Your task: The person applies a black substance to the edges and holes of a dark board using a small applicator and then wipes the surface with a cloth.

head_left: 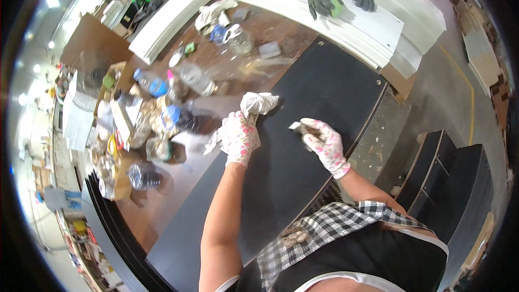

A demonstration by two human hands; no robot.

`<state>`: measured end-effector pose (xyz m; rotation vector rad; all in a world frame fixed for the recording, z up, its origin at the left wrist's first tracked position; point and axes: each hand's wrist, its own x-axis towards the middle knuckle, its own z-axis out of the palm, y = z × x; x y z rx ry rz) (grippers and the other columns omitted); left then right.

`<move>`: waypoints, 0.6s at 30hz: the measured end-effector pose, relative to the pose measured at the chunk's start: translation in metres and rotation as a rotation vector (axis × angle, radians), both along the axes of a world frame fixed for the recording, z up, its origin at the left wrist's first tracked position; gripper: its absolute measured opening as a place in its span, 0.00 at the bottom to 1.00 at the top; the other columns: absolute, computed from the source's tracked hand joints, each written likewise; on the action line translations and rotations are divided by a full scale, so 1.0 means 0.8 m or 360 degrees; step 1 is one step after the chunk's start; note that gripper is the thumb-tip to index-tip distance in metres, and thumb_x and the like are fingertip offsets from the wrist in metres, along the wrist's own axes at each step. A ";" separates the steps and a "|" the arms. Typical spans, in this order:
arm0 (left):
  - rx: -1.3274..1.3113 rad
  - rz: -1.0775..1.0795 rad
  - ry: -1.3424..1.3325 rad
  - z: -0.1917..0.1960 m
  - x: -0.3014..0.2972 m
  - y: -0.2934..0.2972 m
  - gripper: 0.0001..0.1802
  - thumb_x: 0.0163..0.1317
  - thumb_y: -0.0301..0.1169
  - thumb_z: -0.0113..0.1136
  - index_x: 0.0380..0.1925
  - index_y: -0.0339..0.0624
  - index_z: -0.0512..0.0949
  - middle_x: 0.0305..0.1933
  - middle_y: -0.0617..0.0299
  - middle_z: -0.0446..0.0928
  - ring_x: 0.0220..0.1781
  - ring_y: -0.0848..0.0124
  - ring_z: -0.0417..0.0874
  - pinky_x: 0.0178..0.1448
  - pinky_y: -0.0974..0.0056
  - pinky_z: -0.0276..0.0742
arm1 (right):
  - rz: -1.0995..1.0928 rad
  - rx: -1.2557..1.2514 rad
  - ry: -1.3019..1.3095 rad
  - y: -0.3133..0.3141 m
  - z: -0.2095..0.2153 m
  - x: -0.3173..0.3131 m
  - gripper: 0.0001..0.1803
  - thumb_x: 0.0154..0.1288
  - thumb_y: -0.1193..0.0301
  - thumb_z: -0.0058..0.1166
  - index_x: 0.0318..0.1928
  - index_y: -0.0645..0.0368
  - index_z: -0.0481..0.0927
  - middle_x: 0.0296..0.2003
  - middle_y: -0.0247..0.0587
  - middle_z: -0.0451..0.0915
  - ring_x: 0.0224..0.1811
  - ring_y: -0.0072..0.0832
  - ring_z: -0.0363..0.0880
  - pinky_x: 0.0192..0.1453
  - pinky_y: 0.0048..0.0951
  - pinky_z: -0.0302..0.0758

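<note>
My left hand (pixel 239 136), in a white glove with pink flowers, grips a crumpled white rag (pixel 259 103). The rag's bunched end rests on a long black panel (pixel 335 75), while its loose end trails from the hand's left side. Above the same panel, my right hand (pixel 326 148), gloved alike, is closed on a small flat piece (pixel 295 126) with a pale end. A dark part shows between the thumb and fingers; its kind is unclear. The panel lies slantwise across a brown table (pixel 141 226) and has small holes near its far corners.
Plastic bottles (pixel 195 78) and an open cardboard box (pixel 125 176) of clutter stand on the left. Across the table, a co-worker's dark-gloved hand (pixel 320 0) holds a green sponge (pixel 336 7) on stacked white panels (pixel 373 27). Black boards (pixel 454 178) stand to the right.
</note>
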<state>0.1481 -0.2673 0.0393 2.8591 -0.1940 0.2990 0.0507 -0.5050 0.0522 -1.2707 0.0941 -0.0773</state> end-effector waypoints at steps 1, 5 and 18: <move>-0.0002 -0.0032 0.0001 0.003 0.021 -0.025 0.14 0.66 0.40 0.58 0.40 0.39 0.78 0.39 0.47 0.79 0.42 0.48 0.80 0.46 0.48 0.76 | -0.0057 -0.0091 -0.0091 -0.034 0.002 0.008 0.20 0.67 0.82 0.59 0.59 0.61 0.78 0.51 0.37 0.83 0.47 0.19 0.82 0.52 0.22 0.80; -0.0026 -0.0120 0.0023 -0.008 0.115 -0.123 0.17 0.69 0.44 0.55 0.40 0.41 0.77 0.39 0.49 0.78 0.43 0.49 0.80 0.47 0.47 0.76 | -0.0322 -0.0535 -0.0279 -0.149 -0.002 0.039 0.23 0.65 0.83 0.60 0.60 0.61 0.77 0.49 0.38 0.83 0.48 0.21 0.82 0.53 0.24 0.80; -0.2010 -0.0658 0.0260 -0.056 0.339 -0.293 0.10 0.71 0.37 0.53 0.41 0.44 0.77 0.35 0.57 0.77 0.36 0.64 0.79 0.40 0.61 0.75 | -0.0163 -0.0459 -0.0406 -0.182 0.004 0.053 0.22 0.59 0.82 0.65 0.55 0.60 0.80 0.47 0.39 0.82 0.48 0.28 0.82 0.51 0.28 0.79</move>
